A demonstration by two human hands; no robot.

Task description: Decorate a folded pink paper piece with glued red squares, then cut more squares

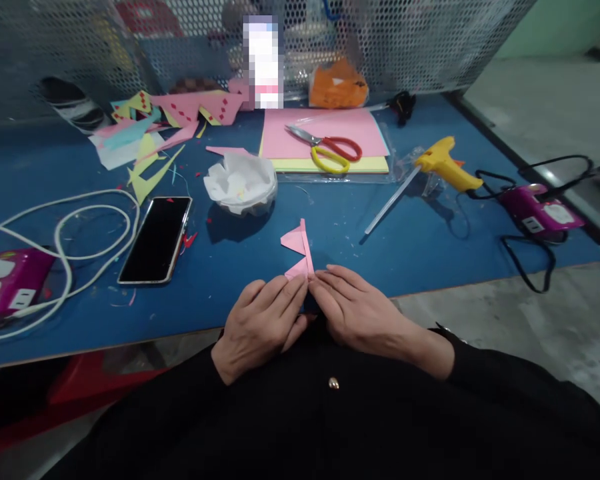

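A narrow pink folded paper (305, 248) with pointed flaps on its left side lies near the table's front edge. My left hand (267, 323) is closed on its lower end, fingers together and pressing from the left. From the right, my right hand (357, 310) meets the same end with its fingers close together and the fingertips on the paper's edge. Both sets of fingertips nearly touch, and they hide the lowest part of the paper. Beyond it stands a crumpled white paper bowl (243, 183).
Scissors (325, 148) lie on pink and yellow paper sheets (275, 137). A yellow glue gun (447, 163) with a clear stick is at the right, beside a purple power strip (540, 210). Left are a phone (156, 240), a white cable (63, 247) and paper scraps (150, 177).
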